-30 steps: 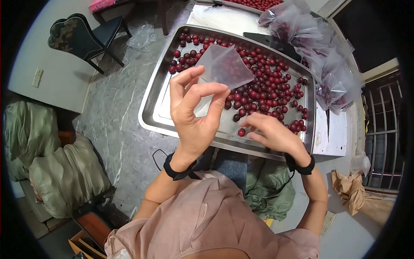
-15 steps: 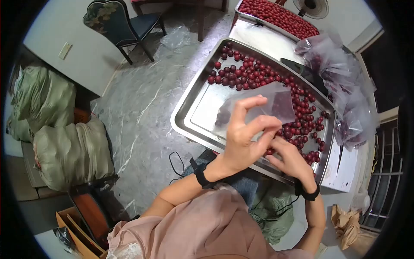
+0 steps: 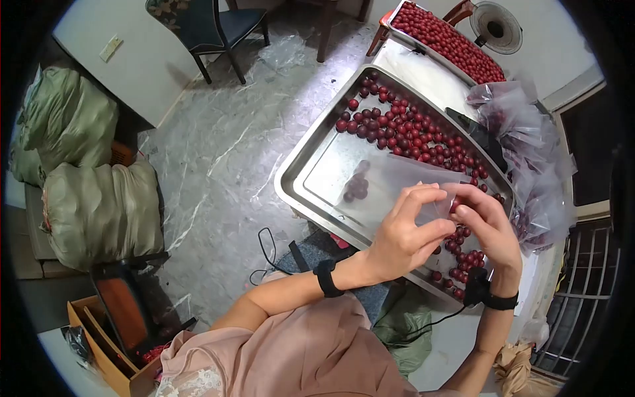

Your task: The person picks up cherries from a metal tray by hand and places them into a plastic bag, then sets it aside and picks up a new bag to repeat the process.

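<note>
A clear plastic bag stretches over the metal tray, with several dark red round fruits inside its far end. My left hand is closed on the near end of the bag, by its mouth. My right hand pinches one small round red fruit at the bag's mouth, close to the left fingertips. Loose red fruits cover the far and right parts of the tray, and some lie under and beside my right hand.
Filled plastic bags are heaped right of the tray, beside a dark flat object. Behind stand another fruit-filled tray and a fan. A chair and large green sacks are on the left.
My right hand has risen from the fruit in the tray to the bag's mouth with one fruit. My left hand and the bag have moved right and lower, and the view has shifted.
</note>
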{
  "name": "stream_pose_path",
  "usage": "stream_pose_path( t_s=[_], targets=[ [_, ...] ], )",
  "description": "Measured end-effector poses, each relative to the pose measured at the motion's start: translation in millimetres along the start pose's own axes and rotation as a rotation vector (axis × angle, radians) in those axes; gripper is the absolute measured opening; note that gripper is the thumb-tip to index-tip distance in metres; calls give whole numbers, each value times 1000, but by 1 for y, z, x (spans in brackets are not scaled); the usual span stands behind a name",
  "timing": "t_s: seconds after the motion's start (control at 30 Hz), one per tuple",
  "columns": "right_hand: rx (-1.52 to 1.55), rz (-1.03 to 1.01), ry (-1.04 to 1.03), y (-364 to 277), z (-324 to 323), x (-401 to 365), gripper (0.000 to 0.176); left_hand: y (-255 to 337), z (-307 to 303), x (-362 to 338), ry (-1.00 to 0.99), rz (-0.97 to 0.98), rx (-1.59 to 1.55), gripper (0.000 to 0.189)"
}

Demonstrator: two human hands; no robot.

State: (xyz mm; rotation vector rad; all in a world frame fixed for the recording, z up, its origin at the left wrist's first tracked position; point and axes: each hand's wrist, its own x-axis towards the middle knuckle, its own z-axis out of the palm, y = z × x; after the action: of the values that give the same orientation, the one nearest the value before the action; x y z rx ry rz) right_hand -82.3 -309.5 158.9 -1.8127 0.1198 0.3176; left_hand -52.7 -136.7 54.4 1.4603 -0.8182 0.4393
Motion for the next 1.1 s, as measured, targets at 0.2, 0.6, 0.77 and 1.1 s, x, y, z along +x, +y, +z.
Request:
stream_pose_path(
  t_s=[0.2, 0.6, 0.77, 1.1],
  targets=[
    [-11, 111, -206, 11, 11, 39, 36, -2, 3, -4, -4, 28, -26, 32],
    [351, 390, -354, 57, 23, 104, 44, -5, 4, -5, 6, 27, -26, 34],
    [341, 435, -311, 49, 32, 106, 42, -10, 3, -5, 13, 32, -3, 35],
    [200, 252, -131, 26, 42, 81, 26, -8, -10, 4, -2, 7, 83, 32]
  ],
)
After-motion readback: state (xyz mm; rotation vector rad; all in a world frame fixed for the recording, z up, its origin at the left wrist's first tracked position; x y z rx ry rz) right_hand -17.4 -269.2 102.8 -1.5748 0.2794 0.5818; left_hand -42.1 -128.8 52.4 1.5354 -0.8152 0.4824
